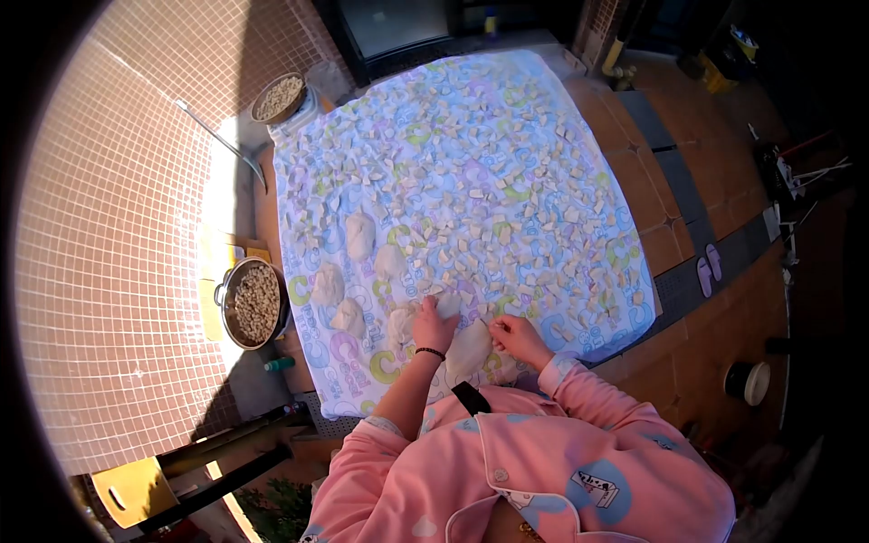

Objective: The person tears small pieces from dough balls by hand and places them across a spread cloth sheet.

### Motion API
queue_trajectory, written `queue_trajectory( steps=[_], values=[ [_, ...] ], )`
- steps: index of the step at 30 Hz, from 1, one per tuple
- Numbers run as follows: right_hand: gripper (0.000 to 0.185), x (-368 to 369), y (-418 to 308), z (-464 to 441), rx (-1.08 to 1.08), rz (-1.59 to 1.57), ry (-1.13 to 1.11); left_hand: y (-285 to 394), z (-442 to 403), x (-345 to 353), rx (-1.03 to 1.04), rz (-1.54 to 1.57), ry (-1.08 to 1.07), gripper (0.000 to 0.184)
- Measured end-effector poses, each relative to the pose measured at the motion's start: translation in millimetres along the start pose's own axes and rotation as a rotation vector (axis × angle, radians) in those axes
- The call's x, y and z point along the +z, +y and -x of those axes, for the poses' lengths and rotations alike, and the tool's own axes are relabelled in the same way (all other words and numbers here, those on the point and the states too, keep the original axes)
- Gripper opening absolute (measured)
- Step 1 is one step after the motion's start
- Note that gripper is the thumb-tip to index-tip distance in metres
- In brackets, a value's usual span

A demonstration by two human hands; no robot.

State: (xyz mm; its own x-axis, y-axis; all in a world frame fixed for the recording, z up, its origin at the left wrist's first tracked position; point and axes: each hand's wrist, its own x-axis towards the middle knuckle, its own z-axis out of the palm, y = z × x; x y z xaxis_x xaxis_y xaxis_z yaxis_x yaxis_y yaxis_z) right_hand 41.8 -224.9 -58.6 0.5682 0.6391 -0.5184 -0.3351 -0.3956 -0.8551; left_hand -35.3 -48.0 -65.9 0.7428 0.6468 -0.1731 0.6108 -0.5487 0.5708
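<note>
My left hand (pixel 434 328), with a dark bead bracelet at the wrist, is closed around a pale dough lump (pixel 448 305). To its right, my right hand (pixel 516 338) has its fingers pinched together on a small bit of dough, mostly hidden by the fingers. A larger dough lump (pixel 468 351) lies between my hands, close to my lap. More rounded lumps, such as a long dough lump (pixel 359 237), rest to the left on the patterned cloth (pixel 358 385). Many small torn dough pieces (pixel 534 185) are scattered over the rest of it.
A metal pot (pixel 223 295) of light chunks stands left of the cloth, and a round basket (pixel 259 110) of similar chunks is at the far left corner. Purple slippers (pixel 705 276) lie on the tiled floor at right. A tiled wall (pixel 118 226) rises on the left.
</note>
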Motion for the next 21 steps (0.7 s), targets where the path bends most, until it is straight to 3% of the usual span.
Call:
queue_trajectory(
  steps=[2,5,7,8,10,11,13,16,21],
  values=[
    [0.023,1.4,2.3,-4.2,-0.048,0.078,-0.008,-16.0,0.5,9.9,-0.039,0.122,-0.047,0.051],
    [0.022,9.9,-5.3,-9.9,-0.1,0.109,0.051,-29.9,0.6,11.2,-0.007,0.299,0.047,0.05],
    [0.022,15.4,-18.0,-11.5,-0.116,0.135,0.037,-20.1,3.6,-14.1,-0.252,0.465,-0.136,0.057],
    [0.022,17.7,-20.0,-14.8,-0.118,0.137,0.03,-28.0,4.5,-14.8,-0.256,0.466,-0.129,0.057],
    [0.018,22.6,-23.4,-22.7,-0.311,0.371,0.03,-45.2,7.7,-12.7,-0.57,0.947,-0.238,0.051],
    [0.018,25.7,-24.3,-27.4,-0.313,0.372,0.024,-41.7,11.5,-19.3,-0.572,0.949,-0.232,0.051],
    [0.015,35.1,-25.2,-40.3,-0.457,0.578,0.081,-30.0,20.2,-37.4,-0.767,1.225,-0.233,0.038],
    [0.012,54.4,-27.0,-58.1,-0.579,0.523,0.173,-48.4,26.9,-31.7,-0.735,1.437,-0.292,0.034],
    [0.012,63.1,-35.7,-64.1,-0.688,0.593,0.234,-51.1,31.5,-36.2,-0.606,1.481,-0.366,0.031]
  ],
)
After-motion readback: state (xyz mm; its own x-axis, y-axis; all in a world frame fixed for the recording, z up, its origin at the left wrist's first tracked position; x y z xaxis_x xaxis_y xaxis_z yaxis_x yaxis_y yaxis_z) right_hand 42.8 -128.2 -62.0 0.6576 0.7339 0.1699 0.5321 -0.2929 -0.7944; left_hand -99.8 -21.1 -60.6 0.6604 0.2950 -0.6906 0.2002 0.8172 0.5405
